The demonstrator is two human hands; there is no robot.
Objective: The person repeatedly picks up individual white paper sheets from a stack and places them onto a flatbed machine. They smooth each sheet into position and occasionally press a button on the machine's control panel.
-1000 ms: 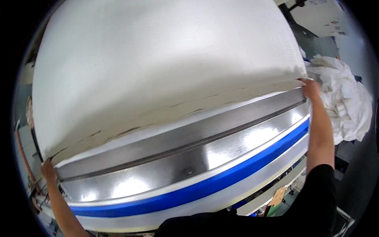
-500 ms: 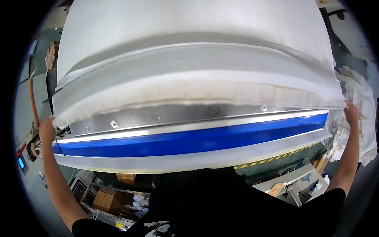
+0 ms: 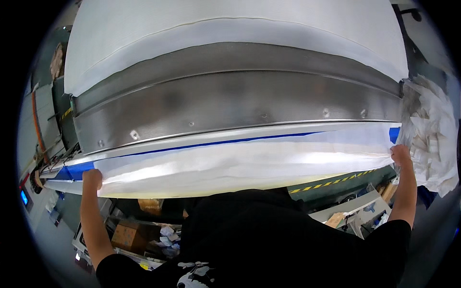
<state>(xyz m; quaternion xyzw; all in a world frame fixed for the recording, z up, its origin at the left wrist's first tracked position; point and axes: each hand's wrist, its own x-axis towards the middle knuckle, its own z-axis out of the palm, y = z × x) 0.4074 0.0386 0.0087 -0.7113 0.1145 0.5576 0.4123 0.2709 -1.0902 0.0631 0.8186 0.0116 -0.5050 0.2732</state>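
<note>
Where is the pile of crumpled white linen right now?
In the head view it sits at the far right, the crumpled white linen beside the steel machine's end, just above the right hand.

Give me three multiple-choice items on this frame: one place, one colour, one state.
1. Where is the heap of crumpled white linen?
A. at the right end of the machine
B. on top of the machine
C. at the left end

2. What colour is the stripe under the steel panel?
A. red
B. blue
C. green

3. How do the hands hold the sheet?
A. both hands off it
B. one hand only
C. each hand grips one end

Answers:
1 A: the linen heap lies right of the steel panel.
2 B: the stripe is blue.
3 C: the left hand and right hand grip the sheet.
</note>
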